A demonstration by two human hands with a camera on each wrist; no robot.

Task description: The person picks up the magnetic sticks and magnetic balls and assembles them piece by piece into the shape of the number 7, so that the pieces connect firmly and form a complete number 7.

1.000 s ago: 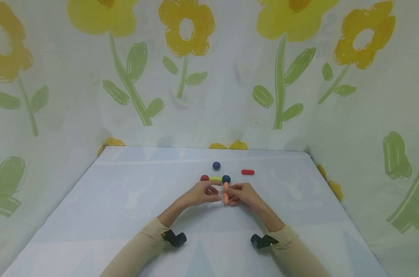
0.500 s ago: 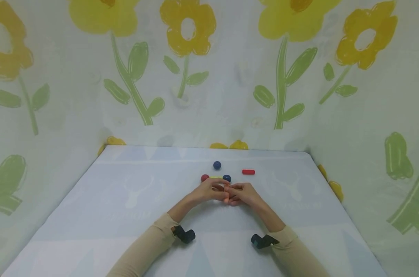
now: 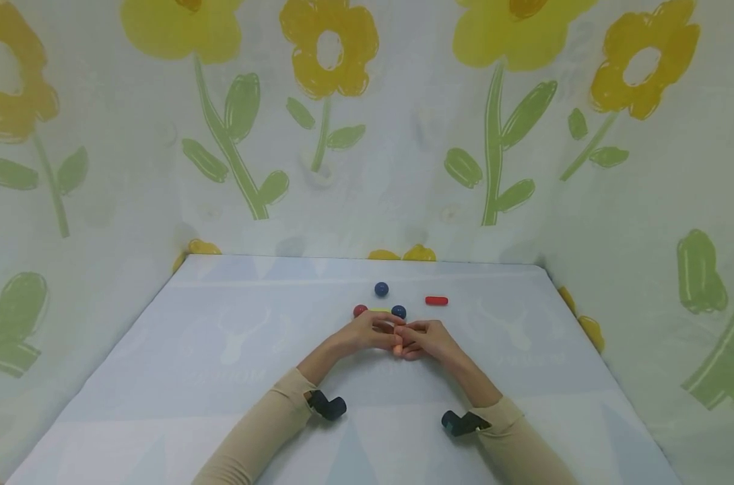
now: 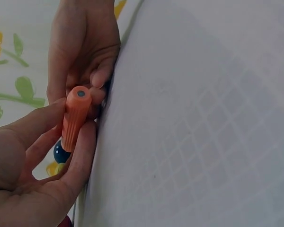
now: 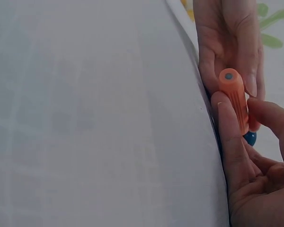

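An orange ribbed rod with a small grey dot in its end, like a magnetic building stick, is between both hands. My left hand pinches it between thumb and finger. From the other side, my right hand grips the same rod with its fingertips. In the head view the fingers cover most of the rod. Just beyond the hands, a dark blue ball, a yellow-green rod and a red ball lie in a row. Whether the orange rod touches the blue ball cannot be told.
A second blue ball lies farther back on the white table, with a red rod to its right. Flower-printed cloth walls stand behind and at both sides.
My left hand has moved right, from beside the orange rod to holding it. The right hand stays almost in place on the rod. The other pieces have not visibly moved.
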